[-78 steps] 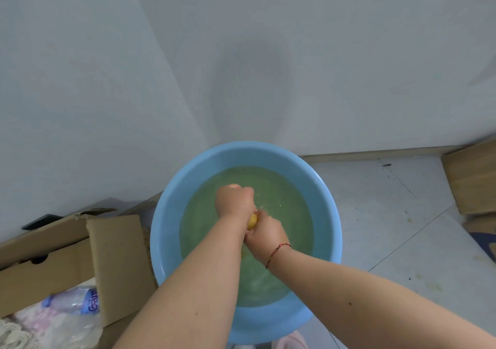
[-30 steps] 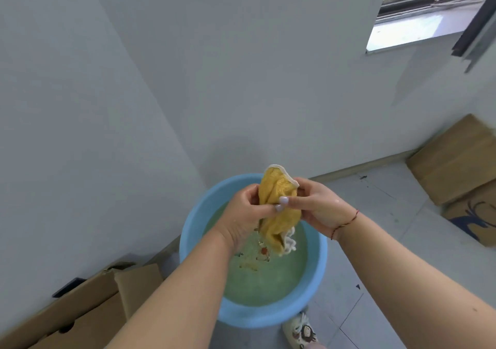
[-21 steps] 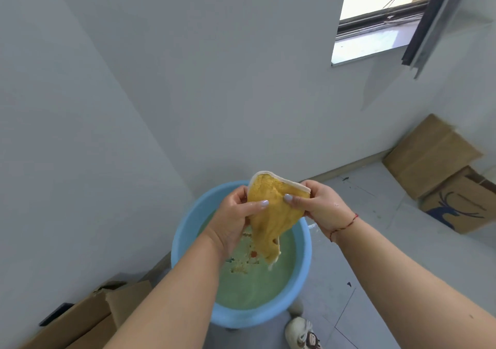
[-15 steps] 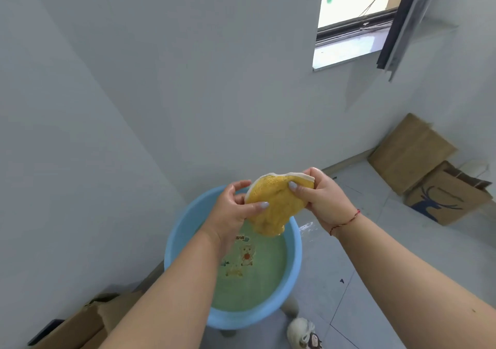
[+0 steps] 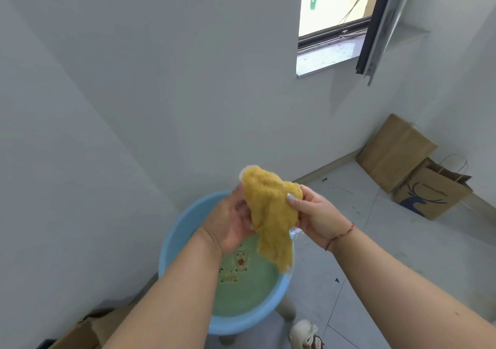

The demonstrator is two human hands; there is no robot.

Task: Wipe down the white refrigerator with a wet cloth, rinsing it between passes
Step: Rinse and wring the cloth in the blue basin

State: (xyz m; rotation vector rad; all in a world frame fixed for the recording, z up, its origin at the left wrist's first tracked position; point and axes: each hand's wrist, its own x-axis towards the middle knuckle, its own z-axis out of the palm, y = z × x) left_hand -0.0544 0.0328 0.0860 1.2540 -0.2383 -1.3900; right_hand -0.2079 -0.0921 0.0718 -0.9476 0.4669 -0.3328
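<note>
Cloth: a yellow cloth is held up over the far right part of the blue basin, its tail hanging down above the rim.
Right hand: the right hand is pinched on the cloth's upper right edge, thumb on top.
Left hand: the left hand is closed behind the cloth's left side.
Drip risk: water may be shed past the basin's right edge onto the tiled floor, since the tail hangs near the rim.
Slip risk: wet tiles could be made slippery.
Surface: the basin of greenish water is carried on a stool.
Room: grey walls, an open window, a paper bag by the far wall.
</note>
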